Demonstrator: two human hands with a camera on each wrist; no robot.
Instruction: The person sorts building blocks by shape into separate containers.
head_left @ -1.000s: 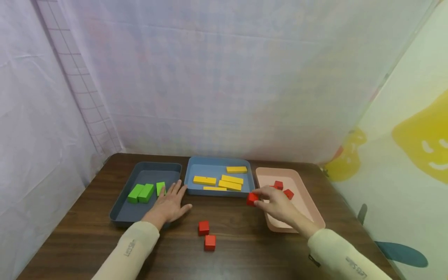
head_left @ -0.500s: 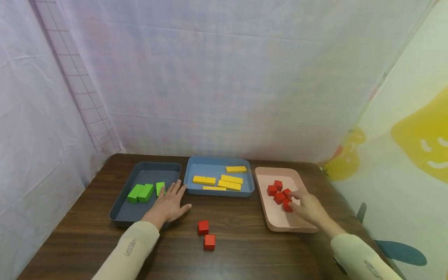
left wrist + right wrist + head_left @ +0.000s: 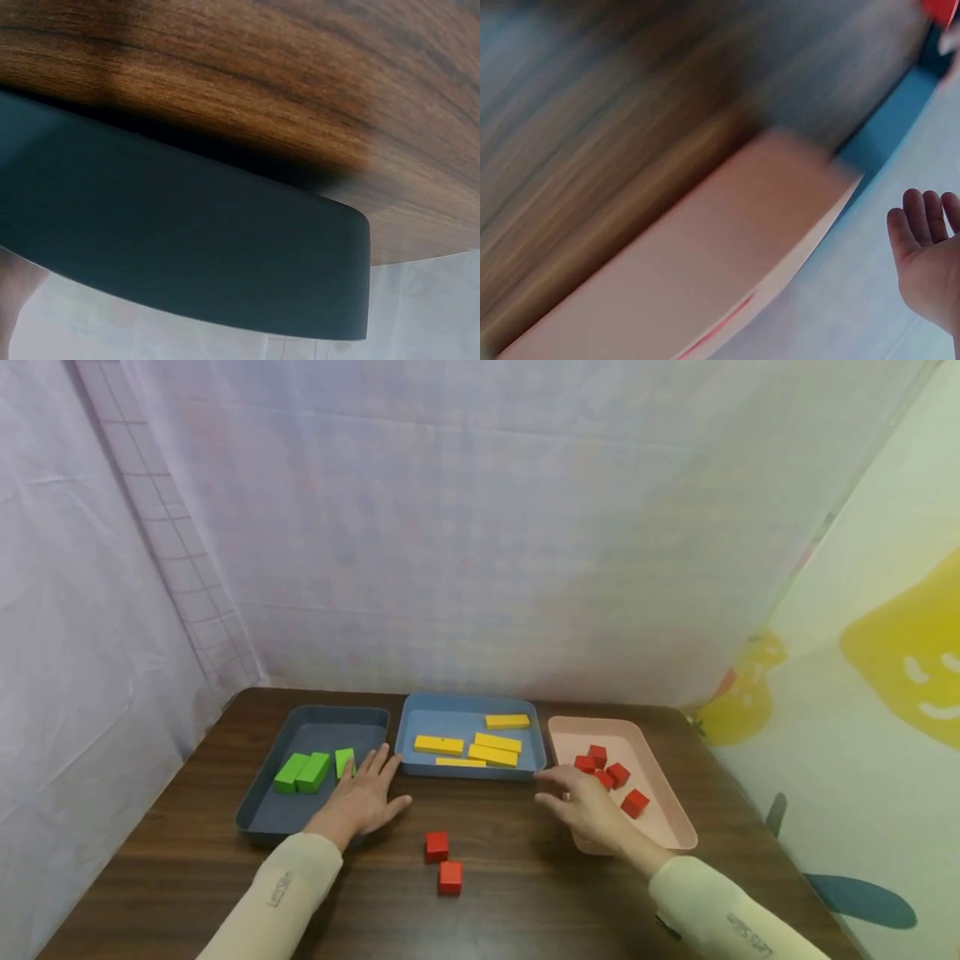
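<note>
Fingers spread, my left hand (image 3: 363, 797) lies over the right edge of the dark blue tray (image 3: 262, 817), beside a green block (image 3: 344, 762). The left wrist view mostly shows that tray's outer wall (image 3: 187, 225). My right hand (image 3: 588, 810) hovers over the left side of the pink tray (image 3: 671, 810), holding nothing, its thumb and fingers apart. Behind it in the tray lie several red cubes, one red cube (image 3: 635, 804) set apart nearer the right side. Two more red cubes sit on the table between my hands, the rear cube (image 3: 437, 847) and the front cube (image 3: 450, 877).
A lighter blue tray (image 3: 420, 771) with several yellow bars (image 3: 438, 745) stands at the back middle, between the other two trays. More green blocks (image 3: 312, 772) lie in the dark tray. A white curtain (image 3: 480, 527) hangs behind the brown table (image 3: 375, 910).
My right hand carried a red cube rightward into the pink tray and let it go there. It has since moved back left without it. My left hand has stayed put.
</note>
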